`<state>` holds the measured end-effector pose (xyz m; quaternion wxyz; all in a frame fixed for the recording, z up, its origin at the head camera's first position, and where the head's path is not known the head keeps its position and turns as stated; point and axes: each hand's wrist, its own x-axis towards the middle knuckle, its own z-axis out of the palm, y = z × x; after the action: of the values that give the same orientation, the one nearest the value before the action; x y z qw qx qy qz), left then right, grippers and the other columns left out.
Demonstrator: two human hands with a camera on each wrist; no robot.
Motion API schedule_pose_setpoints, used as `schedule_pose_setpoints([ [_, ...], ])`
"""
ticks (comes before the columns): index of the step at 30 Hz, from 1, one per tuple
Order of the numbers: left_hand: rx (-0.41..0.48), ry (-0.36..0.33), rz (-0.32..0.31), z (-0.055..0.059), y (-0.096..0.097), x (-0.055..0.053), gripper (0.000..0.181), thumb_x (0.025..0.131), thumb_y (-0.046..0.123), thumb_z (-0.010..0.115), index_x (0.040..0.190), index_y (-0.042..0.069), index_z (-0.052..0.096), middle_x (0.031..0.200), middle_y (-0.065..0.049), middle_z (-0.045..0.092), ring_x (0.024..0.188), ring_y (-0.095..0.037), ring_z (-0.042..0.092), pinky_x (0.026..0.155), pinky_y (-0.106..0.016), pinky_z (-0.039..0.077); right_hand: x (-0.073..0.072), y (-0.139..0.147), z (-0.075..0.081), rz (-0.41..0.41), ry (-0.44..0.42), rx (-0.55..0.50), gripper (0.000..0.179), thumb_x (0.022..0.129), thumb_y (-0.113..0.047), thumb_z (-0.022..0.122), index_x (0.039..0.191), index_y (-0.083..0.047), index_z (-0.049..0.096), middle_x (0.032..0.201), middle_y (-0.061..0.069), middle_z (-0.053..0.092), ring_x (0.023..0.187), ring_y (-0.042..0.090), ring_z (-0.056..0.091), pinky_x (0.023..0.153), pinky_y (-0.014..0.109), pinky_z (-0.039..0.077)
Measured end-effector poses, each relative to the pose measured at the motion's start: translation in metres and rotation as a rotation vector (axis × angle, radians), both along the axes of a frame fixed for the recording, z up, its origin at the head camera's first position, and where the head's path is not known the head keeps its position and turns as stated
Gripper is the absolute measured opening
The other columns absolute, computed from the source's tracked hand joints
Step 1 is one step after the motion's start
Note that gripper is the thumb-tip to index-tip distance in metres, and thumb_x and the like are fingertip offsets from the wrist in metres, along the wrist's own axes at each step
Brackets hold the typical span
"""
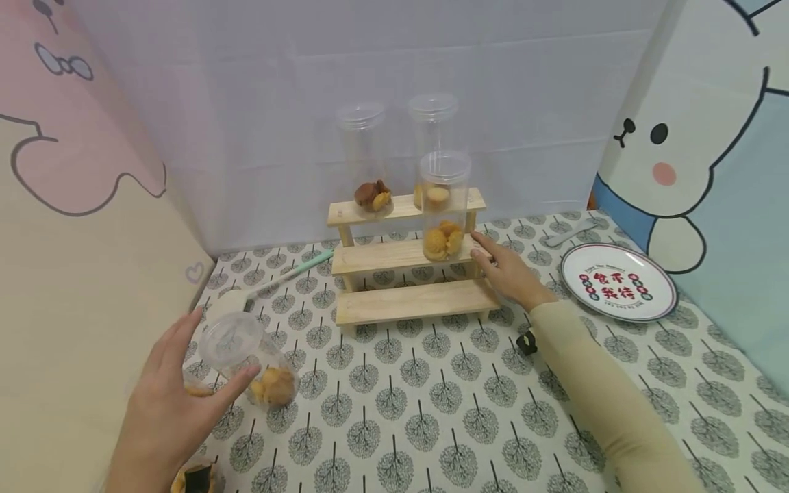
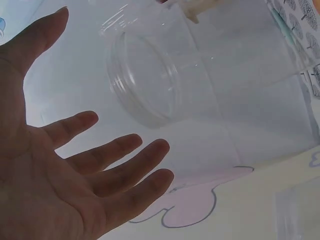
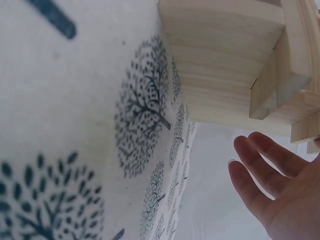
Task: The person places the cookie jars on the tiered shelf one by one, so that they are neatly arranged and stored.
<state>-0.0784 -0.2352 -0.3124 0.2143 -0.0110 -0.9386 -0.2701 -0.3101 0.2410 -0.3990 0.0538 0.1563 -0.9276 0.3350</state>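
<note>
- Head view: the left hand, its thumb and fingers spread wide, is beside a clear lidded jar with golden snacks in the bottom. The jar is on a tree-print tablecloth. Whether they touch, I cannot tell.
- The right hand rests at the right end of a three-step wooden stand's middle shelf, thumb and forefinger apart.
- Beside that hand, a jar on the middle shelf holds golden snacks. On the top shelf, the left jar contains brown and yellow pieces; the right jar, partly hidden, has pale yellow ones.
- A white plate with red lettering lies at the right; a white spatula with a mint handle lies at the left.
- Left wrist view: the palm side appears, fingers fanned out and grasping nothing, a clear jar's round lid beyond them.
- Right wrist view: the stand's underside and supports appear, with loosely extended fingers near them. The thumb is out of sight.
</note>
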Motion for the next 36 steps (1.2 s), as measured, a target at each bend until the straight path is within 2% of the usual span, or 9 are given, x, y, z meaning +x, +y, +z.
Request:
schedule_pose_setpoints([
  [8,-0.051,-0.097,0.025,-0.009,0.003,-0.01,0.11,0.077,0.05,0.083,0.161,0.027,0.016,0.16,-0.019,0.029,0.137,-0.052,0.035,0.092,-0.078,0.035,0.002,-0.002,0.0,-0.015,-0.025,-0.015,0.064,0.102,-0.063,0.028,0.159,-0.037,0.019,0.159,0.017,0.035,0.136,0.044,0.043,0.113,0.067,0.029],
  [11,-0.068,-0.12,0.038,-0.012,0.003,-0.014,0.107,0.079,0.052,0.081,0.161,0.024,0.018,0.158,-0.021,0.03,0.133,-0.054,0.037,0.089,-0.079,0.036,0.003,-0.002,0.0,-0.021,-0.026,-0.015,0.064,0.102,-0.064,0.028,0.159,-0.038,0.019,0.159,0.016,0.035,0.136,0.044,0.043,0.113,0.067,0.029],
  [15,-0.109,-0.184,0.06,-0.017,0.002,-0.018,0.099,0.084,0.058,0.073,0.16,0.023,0.021,0.158,-0.025,0.026,0.13,-0.059,0.036,0.086,-0.081,0.036,0.003,-0.001,-0.002,-0.025,-0.03,-0.003,0.063,0.102,-0.064,0.028,0.159,-0.038,0.017,0.158,0.018,0.036,0.135,0.045,0.043,0.113,0.067,0.028],
  [22,-0.117,-0.254,0.11,-0.021,0.006,-0.021,0.092,0.086,0.063,0.068,0.159,0.027,0.024,0.154,-0.033,0.025,0.126,-0.064,0.037,0.087,-0.079,0.038,0.002,0.0,-0.003,-0.011,-0.028,-0.009,0.062,0.103,-0.061,0.029,0.159,-0.037,0.017,0.154,0.021,0.041,0.128,0.043,0.05,0.109,0.068,0.033],
  [26,-0.115,-0.27,0.117,-0.021,0.006,-0.022,0.092,0.087,0.064,0.066,0.16,0.028,0.022,0.152,-0.035,0.026,0.124,-0.065,0.037,0.088,-0.079,0.037,0.0,0.0,-0.003,-0.007,-0.025,-0.012,0.061,0.103,-0.061,0.029,0.159,-0.038,0.018,0.152,0.02,0.044,0.125,0.04,0.052,0.108,0.067,0.035],
  [36,-0.097,-0.233,0.107,-0.022,0.006,-0.023,0.09,0.086,0.063,0.068,0.158,0.026,0.028,0.15,-0.033,0.033,0.121,-0.063,0.041,0.086,-0.079,0.039,0.0,0.0,-0.001,0.002,-0.029,-0.01,0.062,0.103,-0.061,0.03,0.159,-0.038,0.018,0.149,0.02,0.046,0.122,0.038,0.054,0.106,0.065,0.038],
])
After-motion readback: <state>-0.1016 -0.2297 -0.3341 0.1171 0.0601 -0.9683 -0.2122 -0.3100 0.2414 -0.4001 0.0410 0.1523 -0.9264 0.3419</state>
